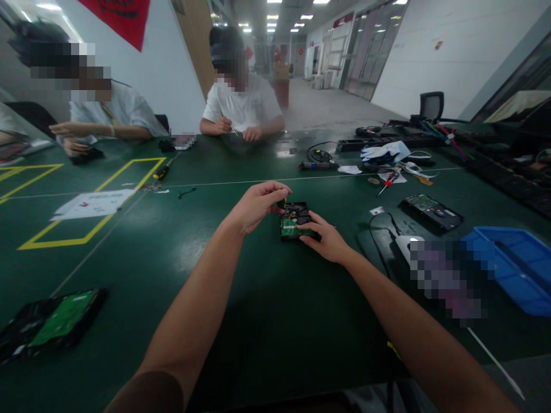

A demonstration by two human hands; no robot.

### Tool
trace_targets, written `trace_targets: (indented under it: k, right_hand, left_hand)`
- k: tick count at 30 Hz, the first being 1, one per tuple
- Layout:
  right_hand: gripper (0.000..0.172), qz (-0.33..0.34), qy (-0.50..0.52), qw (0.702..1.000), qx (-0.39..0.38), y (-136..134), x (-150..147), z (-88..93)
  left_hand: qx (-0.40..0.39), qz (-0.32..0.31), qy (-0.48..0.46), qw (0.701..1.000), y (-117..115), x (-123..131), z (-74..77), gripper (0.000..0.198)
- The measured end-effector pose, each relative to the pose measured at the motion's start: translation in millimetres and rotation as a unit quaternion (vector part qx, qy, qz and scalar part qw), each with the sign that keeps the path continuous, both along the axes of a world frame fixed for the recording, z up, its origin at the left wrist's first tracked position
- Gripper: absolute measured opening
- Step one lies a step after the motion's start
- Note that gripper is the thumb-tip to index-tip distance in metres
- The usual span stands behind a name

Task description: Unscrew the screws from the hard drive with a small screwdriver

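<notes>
In front of me a hard drive [291,228] lies on the green table, its green circuit board facing up. My left hand [263,205] is closed around a small screwdriver [282,203] with a dark and yellow handle, held over the drive's left far part. The screwdriver's tip is too small to make out. From the right, my right hand [323,236] grips the drive, its fingers resting on the board and along the near edge.
Another hard drive [433,212] lies to the right, near a blue tray [512,269]. At the left front is a larger drive [55,322]. A red screwdriver [388,182], a yellow-black screwdriver [164,168] and papers [93,204] lie farther back. Two people sit opposite.
</notes>
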State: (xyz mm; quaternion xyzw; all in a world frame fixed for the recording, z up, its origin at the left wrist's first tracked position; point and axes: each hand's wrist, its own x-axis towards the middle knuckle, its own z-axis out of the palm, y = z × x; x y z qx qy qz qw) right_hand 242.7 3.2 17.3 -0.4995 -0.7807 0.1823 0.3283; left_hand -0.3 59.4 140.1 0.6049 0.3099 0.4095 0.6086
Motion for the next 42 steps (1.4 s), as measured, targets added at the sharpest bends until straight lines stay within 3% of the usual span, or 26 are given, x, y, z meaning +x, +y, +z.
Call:
trace_targets:
  k: [9,24,31,42]
  right_hand:
    - [0.041,0.009,-0.002,1.000,0.002,1.4,1.3,-1.1]
    - [0.039,0.006,-0.009,1.000,0.001,0.3,1.1,-0.4]
    - [0.038,0.000,-0.003,1.000,-0.004,-0.4,1.0,0.3]
    - [0.037,0.007,0.006,1.000,-0.002,-0.3,0.1,-0.4]
  left_hand:
    - [0.008,-0.016,0.026,0.999,0.1,-0.9,0.6,0.022]
    - [-0.012,-0.035,0.008,0.999,-0.8,-2.1,2.6,0.021]
    - [0.008,0.009,0.040,0.999,-1.1,-3.1,5.4,0.025]
    - [0.006,-0.021,0.012,1.000,4.1,-4.4,-0.6,0.025]
